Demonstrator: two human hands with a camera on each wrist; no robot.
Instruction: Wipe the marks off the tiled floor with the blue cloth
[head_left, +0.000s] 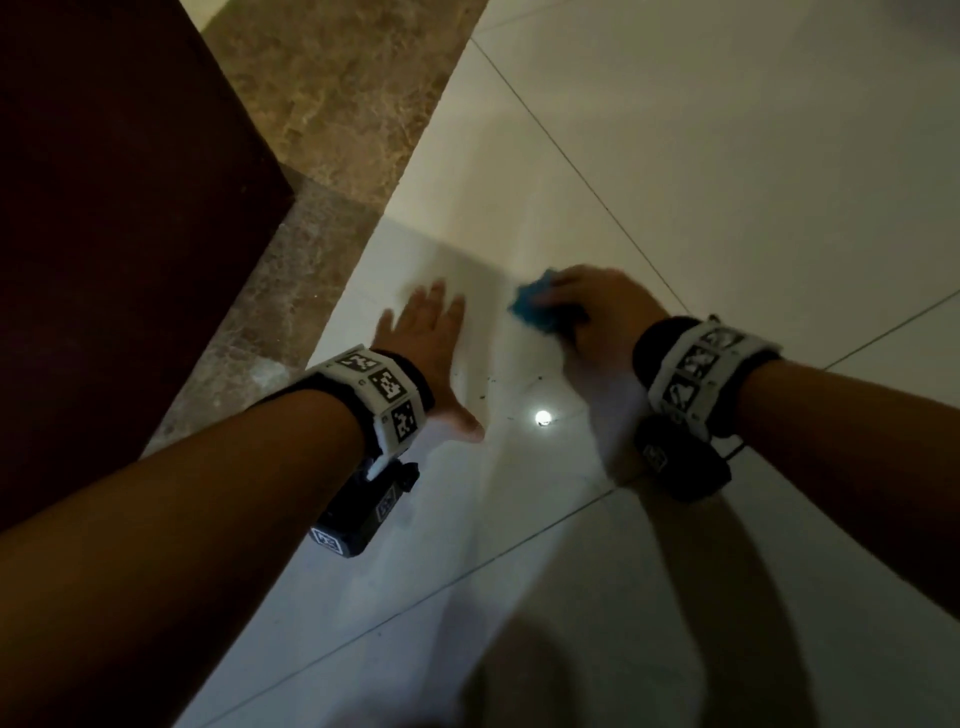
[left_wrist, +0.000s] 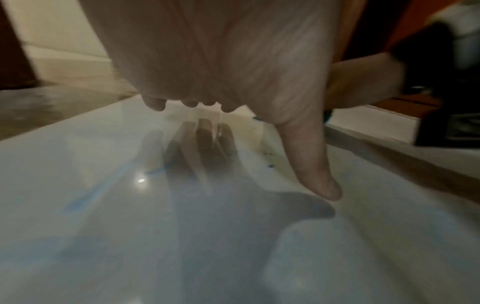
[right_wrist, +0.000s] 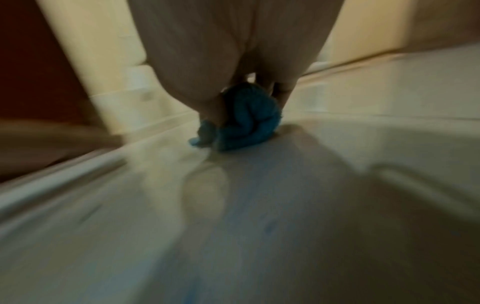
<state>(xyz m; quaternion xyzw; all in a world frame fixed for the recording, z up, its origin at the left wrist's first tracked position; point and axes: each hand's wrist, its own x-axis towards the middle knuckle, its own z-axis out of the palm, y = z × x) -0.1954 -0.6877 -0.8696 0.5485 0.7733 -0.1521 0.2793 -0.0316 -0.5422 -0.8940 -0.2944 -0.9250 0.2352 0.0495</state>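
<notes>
1. Nearest, bottom of head view: bare forearms reach forward over the floor (head_left: 727, 182), pale glossy tiles with thin dark grout lines. A dark soft-edged shadow covers the nearest tile.
2. Each wrist wears a band (head_left: 382, 387) of black-and-white coded squares with a black camera block slung beneath.
3. Between the two wrists: a small bright light reflection (head_left: 543, 417) on the tile. Around it, a scatter of dark specks (head_left: 511, 395), the marks, not yet wiped.
4. Left hand (head_left: 434, 348): fingers straight and spread wide, palm down, holding nothing. Left wrist view shows the thumb (left_wrist: 315, 164) tip touching the tile; palm contact cannot be judged. Faint blue streaks (left_wrist: 78, 202) on the tile below it, plus small blue specks beside the thumb.
5. Right hand (head_left: 602, 312): fingers curled over the cloth (head_left: 537, 306), blue, bunched into a wad. Hand is motion-blurred. Right wrist view: cloth (right_wrist: 241, 121) pinched under the fingers, its lower edge touching the floor.
6. Cloth sits just right of the left hand's fingertips, apart from them, beyond the specks.
7. Left of the tiles: a brown marbled stone strip (head_left: 322, 104) runs diagonally along the tile edge.
8. Far left: a tall dark reddish-brown panel (head_left: 104, 234) stands over the strip. Nothing lies between cloth and specks.
</notes>
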